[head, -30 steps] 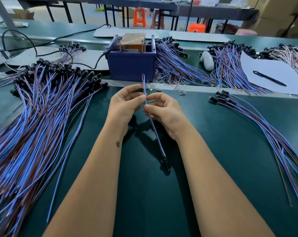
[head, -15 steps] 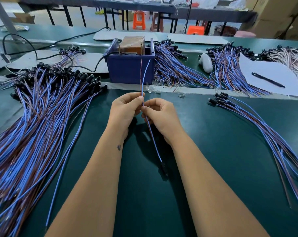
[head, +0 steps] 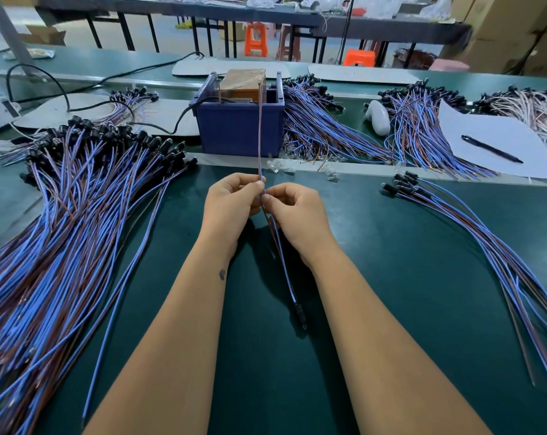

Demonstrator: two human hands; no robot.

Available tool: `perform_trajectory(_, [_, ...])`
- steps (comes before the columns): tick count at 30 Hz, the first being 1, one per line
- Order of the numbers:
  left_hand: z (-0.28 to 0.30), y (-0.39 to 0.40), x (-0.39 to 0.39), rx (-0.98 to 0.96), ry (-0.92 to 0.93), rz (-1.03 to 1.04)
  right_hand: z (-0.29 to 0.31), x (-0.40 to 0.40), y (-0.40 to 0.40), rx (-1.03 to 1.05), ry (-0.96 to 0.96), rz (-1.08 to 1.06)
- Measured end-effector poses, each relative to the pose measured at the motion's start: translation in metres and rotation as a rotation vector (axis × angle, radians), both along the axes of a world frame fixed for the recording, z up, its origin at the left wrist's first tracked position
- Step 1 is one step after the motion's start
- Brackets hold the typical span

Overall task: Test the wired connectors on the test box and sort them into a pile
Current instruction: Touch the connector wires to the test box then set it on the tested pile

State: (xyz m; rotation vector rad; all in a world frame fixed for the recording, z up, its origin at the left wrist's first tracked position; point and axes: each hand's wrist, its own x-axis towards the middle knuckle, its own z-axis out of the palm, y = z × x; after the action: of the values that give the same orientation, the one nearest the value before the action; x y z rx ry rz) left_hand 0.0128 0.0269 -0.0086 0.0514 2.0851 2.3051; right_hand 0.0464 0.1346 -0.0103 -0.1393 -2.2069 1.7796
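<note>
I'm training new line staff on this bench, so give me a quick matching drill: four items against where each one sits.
Items:
1. pen
2. test box
3. big wire pile
4. held wire

Places:
A. between both hands
B. on the white paper
C. far left of the table
D. straight ahead, behind the hands

Pairs: 1-B, 2-D, 3-C, 4-A

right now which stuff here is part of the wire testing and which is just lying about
In use: held wire, left hand, right hand, test box, left pile, right pile.
Lying about: pen, paper, white gadget, stools.
</note>
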Motion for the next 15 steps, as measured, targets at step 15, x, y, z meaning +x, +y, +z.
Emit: perform_trajectory(15, [-0.0012, -0.005, -0.0022, -0.029, 0.057, 0.179, 0.0005, -0.0002, 0.002, -0.103, -0.025, -0.044])
